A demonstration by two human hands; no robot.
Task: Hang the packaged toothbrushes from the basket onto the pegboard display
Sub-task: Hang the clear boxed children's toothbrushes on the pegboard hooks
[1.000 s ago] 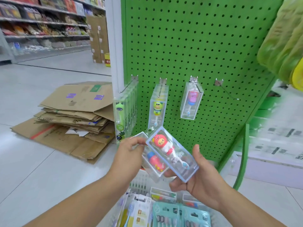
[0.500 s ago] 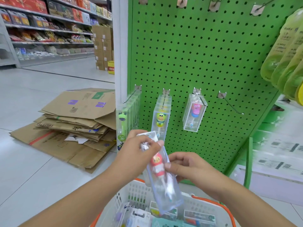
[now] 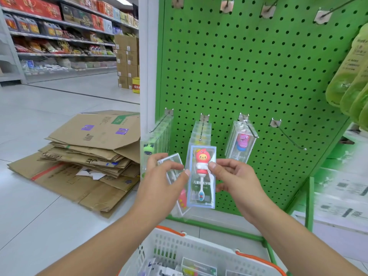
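Observation:
An upright clear pack with a red-character toothbrush (image 3: 202, 176) is pinched at its right edge by my right hand (image 3: 233, 180). My left hand (image 3: 165, 176) grips a second clear pack (image 3: 172, 166) just behind and left of it, thumb touching the red pack's left edge. Both packs are held in front of the green pegboard (image 3: 239, 76), below its middle hook of packs (image 3: 201, 132). A left hook carries green-character packs (image 3: 157, 140), a third hook one pink-and-blue pack (image 3: 241, 142), and a fourth hook (image 3: 288, 136) is bare. The white basket (image 3: 199, 250) with more packs sits below my arms.
Flattened cardboard (image 3: 89, 152) is piled on the floor to the left of the display. Green bagged goods (image 3: 350, 80) hang at the right edge. White boxes (image 3: 342, 196) stand low on the right. Stocked shelves and stacked cartons (image 3: 127, 60) line the far aisle.
The red-character pack has turned from tilted to upright, facing me, and has risen toward the middle hook. My right hand has shifted from under it to pinching its right edge.

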